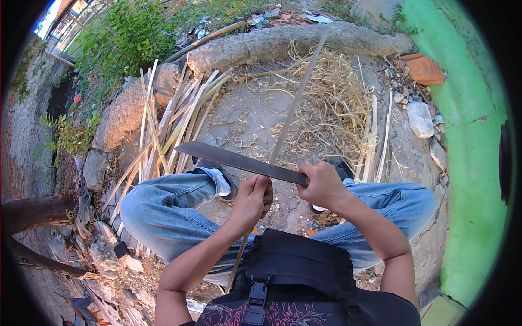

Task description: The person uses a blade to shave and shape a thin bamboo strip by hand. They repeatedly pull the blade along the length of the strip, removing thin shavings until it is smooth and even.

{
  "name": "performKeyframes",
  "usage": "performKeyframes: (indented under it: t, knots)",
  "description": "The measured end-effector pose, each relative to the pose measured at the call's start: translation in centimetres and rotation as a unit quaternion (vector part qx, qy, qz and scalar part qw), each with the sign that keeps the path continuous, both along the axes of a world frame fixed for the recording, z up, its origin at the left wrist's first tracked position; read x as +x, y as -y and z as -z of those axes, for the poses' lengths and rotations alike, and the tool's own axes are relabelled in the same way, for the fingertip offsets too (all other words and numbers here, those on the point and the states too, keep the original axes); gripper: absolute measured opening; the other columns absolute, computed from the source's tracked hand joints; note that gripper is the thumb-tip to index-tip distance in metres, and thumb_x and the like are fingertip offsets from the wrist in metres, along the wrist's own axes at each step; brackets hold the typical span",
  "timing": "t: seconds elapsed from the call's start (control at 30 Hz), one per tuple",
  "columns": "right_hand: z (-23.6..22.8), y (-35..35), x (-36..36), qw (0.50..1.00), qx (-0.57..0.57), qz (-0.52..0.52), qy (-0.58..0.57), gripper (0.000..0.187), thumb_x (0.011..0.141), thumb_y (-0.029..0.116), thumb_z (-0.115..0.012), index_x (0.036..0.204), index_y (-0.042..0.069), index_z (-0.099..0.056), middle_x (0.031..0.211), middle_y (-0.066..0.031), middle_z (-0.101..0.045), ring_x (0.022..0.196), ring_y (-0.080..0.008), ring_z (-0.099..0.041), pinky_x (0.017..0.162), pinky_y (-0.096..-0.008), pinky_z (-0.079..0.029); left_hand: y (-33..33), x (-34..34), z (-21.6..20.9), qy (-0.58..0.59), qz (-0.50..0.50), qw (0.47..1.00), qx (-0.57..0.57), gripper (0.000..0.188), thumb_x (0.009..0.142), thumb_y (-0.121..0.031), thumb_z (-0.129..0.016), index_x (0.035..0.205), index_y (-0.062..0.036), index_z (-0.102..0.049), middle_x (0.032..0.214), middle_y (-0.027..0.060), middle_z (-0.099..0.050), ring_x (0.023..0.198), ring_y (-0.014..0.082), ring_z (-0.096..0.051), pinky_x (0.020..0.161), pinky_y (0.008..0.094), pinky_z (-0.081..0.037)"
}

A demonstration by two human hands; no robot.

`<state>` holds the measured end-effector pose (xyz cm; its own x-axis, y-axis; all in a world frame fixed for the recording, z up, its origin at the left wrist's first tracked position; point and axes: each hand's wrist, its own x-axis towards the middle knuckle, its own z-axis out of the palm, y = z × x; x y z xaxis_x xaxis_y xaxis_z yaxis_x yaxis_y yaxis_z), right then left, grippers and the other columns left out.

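My right hand (324, 186) is closed around the handle end of a machete (234, 160). Its dark blade points left, across the front of my body. Closed just below the blade, my left hand (253, 201) grips a long, thin bamboo strip (298, 95). The strip runs away from me past the blade toward the far curb, and its near end passes down beside the black bag (299, 255) at my lap. Blade and strip cross just above my left fingers; whether the edge bites into the strip I cannot tell.
Curly shavings (340, 95) are heaped beyond my right hand. Split strips lie in a loose bundle (182, 117) at left, with several more strips (372, 138) at right. A rough concrete curb (293, 48) bounds the far side, and a green wall (470, 141) the right.
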<state>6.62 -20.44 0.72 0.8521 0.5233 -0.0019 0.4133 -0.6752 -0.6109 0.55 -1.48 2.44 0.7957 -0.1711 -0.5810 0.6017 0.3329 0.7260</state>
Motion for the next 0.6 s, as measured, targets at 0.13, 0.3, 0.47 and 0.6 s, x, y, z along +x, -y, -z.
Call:
performKeyframes:
  t: [0.13, 0.3, 0.47, 0.6]
  knots:
    - [1.4, 1.2, 2.7, 0.995, 0.005, 0.100, -0.026, 0.017, 0.075, 0.019, -0.062, 0.075, 0.002, -0.066, 0.060, -0.0175, -0.062, 0.056, -0.0326, -0.063, 0.058, -0.0417, -0.052, -0.3, -0.5, -0.3, 0.028, -0.015, 0.999, 0.033, 0.038, 0.102, -0.040, -0.037, 0.077, -0.0118, -0.036, 0.060, -0.0042, -0.028, 0.043, 0.0040, -0.021, 0.036, 0.0217, -0.014]
    - [5.3, 9.7, 11.8, 0.944, -0.022, 0.322, -0.070, 0.025, 0.079, 0.020, -0.061, 0.068, -0.002, -0.062, 0.054, -0.0145, -0.059, 0.049, -0.0259, -0.060, 0.050, -0.0373, -0.047, -1.1, -0.2, 0.5, -0.052, 0.054, 0.997, -0.014, 0.037, 0.102, -0.041, -0.035, 0.078, -0.0123, -0.036, 0.060, -0.0038, -0.028, 0.045, 0.0040, -0.023, 0.037, 0.0214, -0.013]
    - [5.5, 11.9, 13.2, 0.835, 0.174, 0.476, -0.212, 0.029, 0.086, 0.023, -0.062, 0.064, 0.005, -0.054, 0.047, 0.0048, -0.039, 0.035, -0.0092, -0.035, 0.035, -0.0267, -0.028, -1.5, 0.4, -0.6, -0.065, 0.079, 0.991, -0.084, 0.035, 0.101, -0.040, -0.039, 0.080, -0.0122, -0.038, 0.061, -0.0039, -0.030, 0.046, 0.0038, -0.023, 0.038, 0.0214, -0.012]
    - [2.3, 9.3, 12.0, 0.827, 0.267, 0.436, -0.236, 0.031, 0.085, 0.026, -0.063, 0.063, 0.005, -0.054, 0.047, 0.0031, -0.039, 0.036, -0.0075, -0.034, 0.036, -0.0272, -0.028, -1.1, 0.6, -0.9, 0.029, 0.054, 0.998, 0.002, 0.032, 0.101, -0.035, -0.043, 0.082, -0.0089, -0.042, 0.062, -0.0040, -0.034, 0.047, 0.0031, -0.030, 0.039, 0.0206, -0.022]
